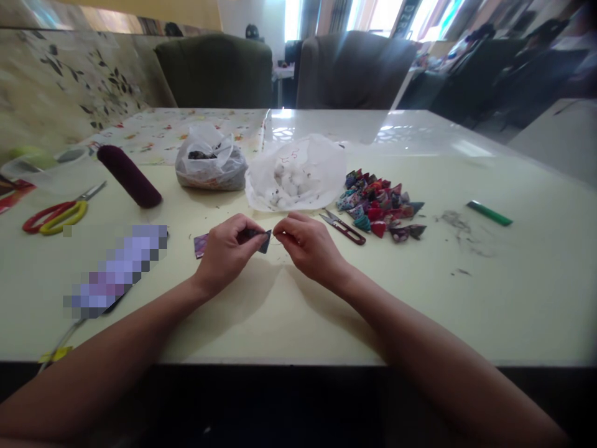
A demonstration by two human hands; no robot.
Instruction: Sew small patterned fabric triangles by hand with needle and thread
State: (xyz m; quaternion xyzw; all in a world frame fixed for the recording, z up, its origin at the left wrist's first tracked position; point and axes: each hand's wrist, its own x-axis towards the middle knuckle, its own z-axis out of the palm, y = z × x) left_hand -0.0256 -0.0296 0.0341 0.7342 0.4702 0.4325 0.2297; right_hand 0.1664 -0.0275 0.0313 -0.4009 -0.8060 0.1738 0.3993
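Pinched between the thumb and fingers of my left hand [229, 249] is a small dark piece of fabric [263, 244], its pointed corner sticking out to the right. My right hand [305, 244] is closed in a pinch just beside that corner. Whatever it holds is too small to make out, though a thin thread-like line shows below its fingertips. A purple patterned fabric piece [200, 246] lies on the table, partly hidden behind my left hand. Thread snips [344, 228] with a dark red handle rest to the right of my right hand.
Past my hands stand an open white plastic bag [298, 180] of white stuffing and a tied bag [209, 165]. Small stuffed fabric pieces [380, 202] are heaped at right, near a green tube [489, 213]. Leftward are scissors [65, 214], a dark purple roll [129, 176] and a blurred-out phone [119, 267].
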